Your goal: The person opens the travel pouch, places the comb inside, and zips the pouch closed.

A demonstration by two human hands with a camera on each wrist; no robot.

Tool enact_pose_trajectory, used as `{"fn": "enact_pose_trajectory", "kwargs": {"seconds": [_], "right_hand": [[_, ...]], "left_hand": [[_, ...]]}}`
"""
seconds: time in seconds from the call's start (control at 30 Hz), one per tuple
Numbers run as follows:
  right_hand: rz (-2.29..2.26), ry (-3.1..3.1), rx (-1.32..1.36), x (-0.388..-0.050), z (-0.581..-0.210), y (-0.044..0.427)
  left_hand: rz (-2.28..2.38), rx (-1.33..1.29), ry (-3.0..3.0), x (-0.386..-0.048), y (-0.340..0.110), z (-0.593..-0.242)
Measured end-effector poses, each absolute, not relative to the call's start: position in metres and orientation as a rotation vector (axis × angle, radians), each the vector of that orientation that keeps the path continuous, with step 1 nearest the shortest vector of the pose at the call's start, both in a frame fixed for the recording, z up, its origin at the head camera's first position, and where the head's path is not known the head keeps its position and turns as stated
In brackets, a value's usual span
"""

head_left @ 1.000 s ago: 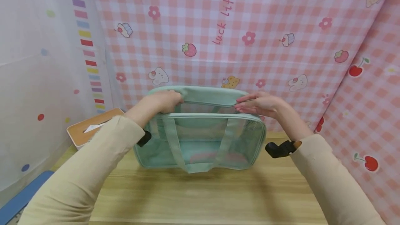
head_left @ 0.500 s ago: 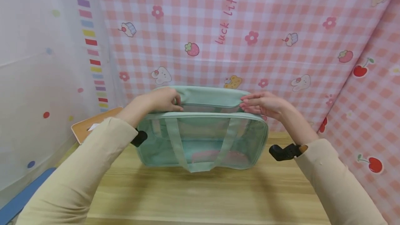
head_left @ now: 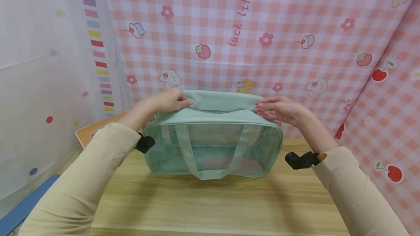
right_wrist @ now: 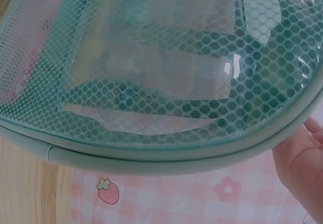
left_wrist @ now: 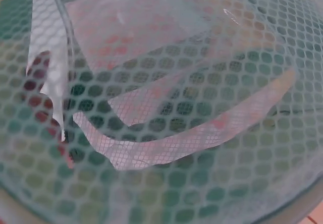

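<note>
A mint green bag point(head_left: 213, 118) with clear panels stands upright on the wooden table, its front strap hanging down. My left hand point(head_left: 160, 102) pinches the top fabric at the left of the zip opening between thumb and fingers. At the right end of the opening, my right hand point(head_left: 281, 111) touches the bag with fingers nearly straight. The left wrist view is filled by mesh point(left_wrist: 202, 199), with no hand showing. Side mesh point(right_wrist: 151, 88) and part of my right hand point(right_wrist: 301, 166) appear in the right wrist view. Something pink shows faintly through the front panel.
Behind the bag hangs a pink checked cloth point(head_left: 210, 72). An orange-brown tray-like object point(head_left: 93, 128) lies behind my left forearm. A blue edge point(head_left: 29, 205) is at the lower left. The wooden table top point(head_left: 210, 207) extends in front of the bag.
My left hand has shifted up and slightly left, lifting the front top fabric toward the back flap. The opening looks narrower. My right hand stays at the right end.
</note>
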State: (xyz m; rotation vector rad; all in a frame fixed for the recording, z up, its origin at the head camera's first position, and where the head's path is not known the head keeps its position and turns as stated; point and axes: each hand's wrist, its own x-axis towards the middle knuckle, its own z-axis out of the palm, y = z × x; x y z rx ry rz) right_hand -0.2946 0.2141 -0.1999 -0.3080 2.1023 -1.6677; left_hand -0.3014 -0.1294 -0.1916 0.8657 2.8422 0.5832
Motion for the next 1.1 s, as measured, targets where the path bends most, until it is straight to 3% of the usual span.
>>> {"fn": "enact_pose_trajectory", "kwargs": {"seconds": [0.63,1.1], "right_hand": [[-1.682,2.11,-0.296,-0.296,-0.204,0.215],[-1.648,2.149,-0.312,-0.296,-0.204,0.215]], "left_hand": [[0.089,0.644,2.935,-0.284,-0.111,-0.19],[0.457,0.772,2.881,-0.285,-0.134,-0.194]]}}
